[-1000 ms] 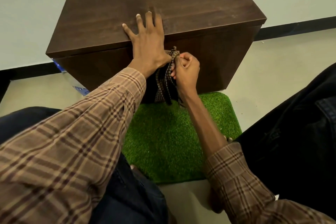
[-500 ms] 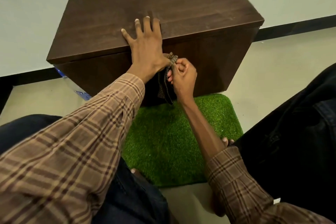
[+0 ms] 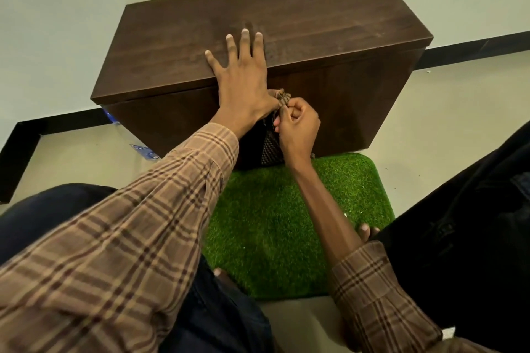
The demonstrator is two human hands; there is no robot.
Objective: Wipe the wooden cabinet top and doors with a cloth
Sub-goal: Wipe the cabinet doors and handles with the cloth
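A low dark-brown wooden cabinet (image 3: 329, 11) stands against the pale wall. My left hand (image 3: 243, 77) lies flat on the front edge of its top, fingers spread, holding nothing. My right hand (image 3: 298, 129) is closed around a bunched dark checked cloth (image 3: 271, 149) and presses it against the cabinet's front face just below the top edge. Most of the cloth hangs down behind my hand and my left wrist, so only its gathered top and a patch below show.
A green artificial-grass mat (image 3: 286, 223) lies on the pale floor in front of the cabinet. My knees in dark trousers (image 3: 473, 223) flank it on both sides. A black skirting strip (image 3: 473, 46) runs along the wall. Something blue (image 3: 143, 150) sits at the cabinet's lower left corner.
My right hand has gathered the cloth tighter and shifted slightly along the cabinet front; less cloth hangs visible. My left hand stays planted on the top.
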